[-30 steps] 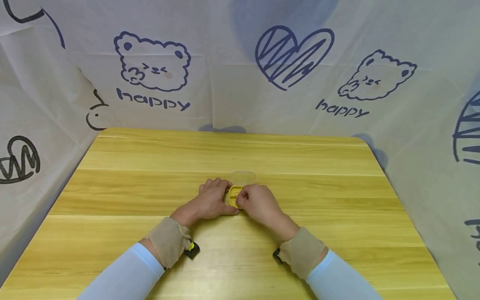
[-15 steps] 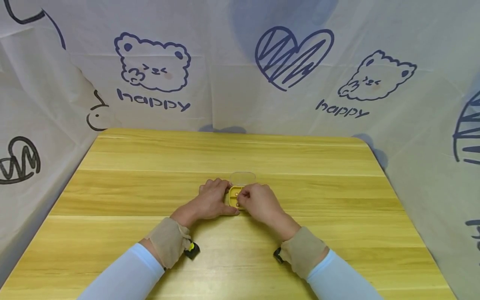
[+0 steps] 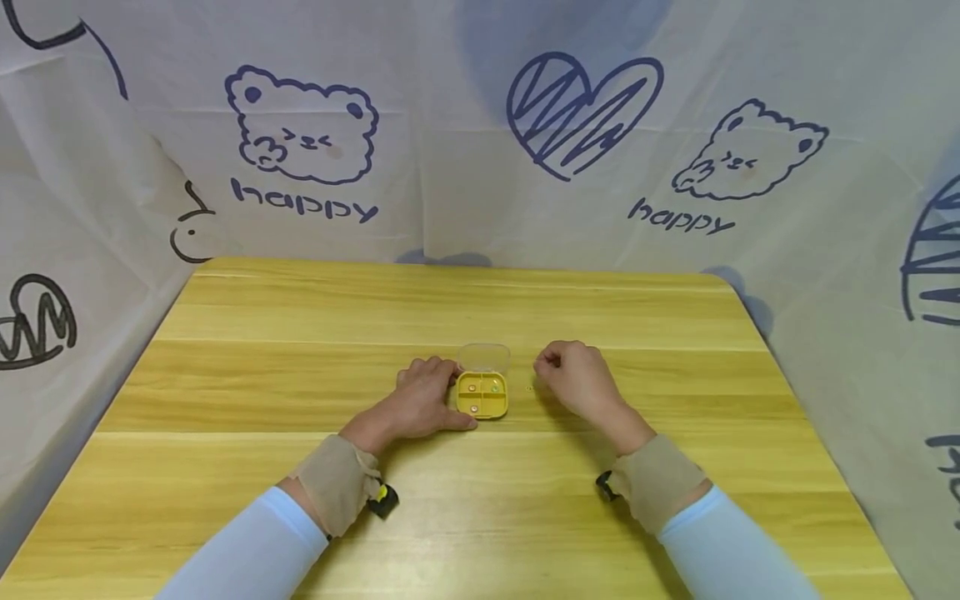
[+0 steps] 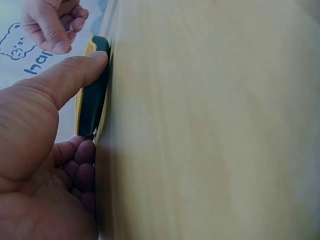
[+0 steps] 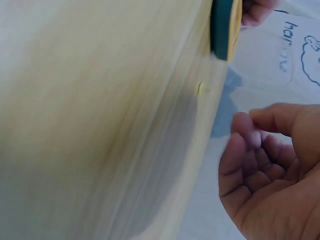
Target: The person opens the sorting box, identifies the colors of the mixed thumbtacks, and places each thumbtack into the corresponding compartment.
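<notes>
Grips the yellow box [image 3: 482, 395] near the middle of the wooden table [image 3: 480, 500] with the left hand [image 3: 422, 402], setting thumb at seven o'clock and fingers at ten. Shows its clear lid [image 3: 483, 357] open at twelve, small pieces [image 3: 472, 388] in the ten, two and eight o'clock compartments [image 3: 466, 404]. Curls the right hand [image 3: 581, 380] closed, thumb to forefinger, apart from the box at three o'clock. Between them, shows a tiny yellow piece [image 3: 528, 387].

Wood-grained worktop [image 3: 315, 300] in pale yellow, far corners rounded, white sheeting [image 3: 450, 183] rising on three sides! Straight ahead, a bear face [image 3: 303, 129], then a scribbled heart [image 3: 585, 117], then a tilted bear [image 3: 753, 158], "happy" lettered beneath both bears! Bluish shadows [image 3: 444, 259] behind.
</notes>
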Tool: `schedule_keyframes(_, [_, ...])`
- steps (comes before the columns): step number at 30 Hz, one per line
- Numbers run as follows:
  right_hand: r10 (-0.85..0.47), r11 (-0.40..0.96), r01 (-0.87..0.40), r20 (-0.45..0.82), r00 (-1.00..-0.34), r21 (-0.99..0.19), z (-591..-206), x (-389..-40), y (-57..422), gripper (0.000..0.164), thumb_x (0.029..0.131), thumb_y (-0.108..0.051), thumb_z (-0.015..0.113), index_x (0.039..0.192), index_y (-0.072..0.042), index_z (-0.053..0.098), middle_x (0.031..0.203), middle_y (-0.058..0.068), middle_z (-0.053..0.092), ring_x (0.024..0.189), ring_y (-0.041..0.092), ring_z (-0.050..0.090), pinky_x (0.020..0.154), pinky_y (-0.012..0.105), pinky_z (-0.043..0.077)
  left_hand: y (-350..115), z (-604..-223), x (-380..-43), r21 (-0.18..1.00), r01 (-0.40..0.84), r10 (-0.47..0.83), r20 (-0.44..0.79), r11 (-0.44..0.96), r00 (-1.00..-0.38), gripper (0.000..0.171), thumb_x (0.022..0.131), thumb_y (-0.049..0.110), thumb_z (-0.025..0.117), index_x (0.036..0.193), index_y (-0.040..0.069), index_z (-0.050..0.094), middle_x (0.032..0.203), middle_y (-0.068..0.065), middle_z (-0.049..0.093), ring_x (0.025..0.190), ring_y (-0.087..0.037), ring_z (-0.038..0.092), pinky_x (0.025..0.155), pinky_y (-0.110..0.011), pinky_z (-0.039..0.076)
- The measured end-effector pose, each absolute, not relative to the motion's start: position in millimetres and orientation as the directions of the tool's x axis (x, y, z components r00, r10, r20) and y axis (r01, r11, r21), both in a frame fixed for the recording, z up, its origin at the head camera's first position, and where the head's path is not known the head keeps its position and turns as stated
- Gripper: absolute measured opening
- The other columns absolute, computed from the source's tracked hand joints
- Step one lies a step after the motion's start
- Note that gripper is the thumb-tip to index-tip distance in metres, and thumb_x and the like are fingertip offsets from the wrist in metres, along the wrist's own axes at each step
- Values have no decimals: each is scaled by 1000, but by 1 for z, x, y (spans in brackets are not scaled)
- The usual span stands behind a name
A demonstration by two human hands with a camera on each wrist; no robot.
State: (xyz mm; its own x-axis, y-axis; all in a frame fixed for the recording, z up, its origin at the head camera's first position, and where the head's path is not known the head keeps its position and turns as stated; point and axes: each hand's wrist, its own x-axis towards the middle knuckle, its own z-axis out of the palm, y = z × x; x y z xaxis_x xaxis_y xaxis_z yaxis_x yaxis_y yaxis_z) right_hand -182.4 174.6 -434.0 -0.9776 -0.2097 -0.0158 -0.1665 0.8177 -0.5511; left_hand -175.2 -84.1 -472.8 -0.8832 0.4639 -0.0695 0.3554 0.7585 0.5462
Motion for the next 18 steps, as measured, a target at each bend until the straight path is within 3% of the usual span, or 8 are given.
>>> schedule_keyframes(7, [-254,843,-168,-103,-962,-511,-441,-185,177,11,93,-16,61,89,-13,70,82,1,68,67,16,55,63,33,47,-85,-472,-175,556,353,465,-69,752,-882,74,71,55,79,125,11,53,107,-1,54,100,-24,43,86,-44,30])
schedule_keyframes(18, [-257,860,-157,-145,-956,-486,-448,-184,171,12,91,-19,64,83,-14,69,72,-2,65,60,14,54,58,30,46,-84,-472,-175,558,345,460,-75,754,-884,73,70,54,79,124,12,54,105,0,53,97,-23,42,85,-44,30])
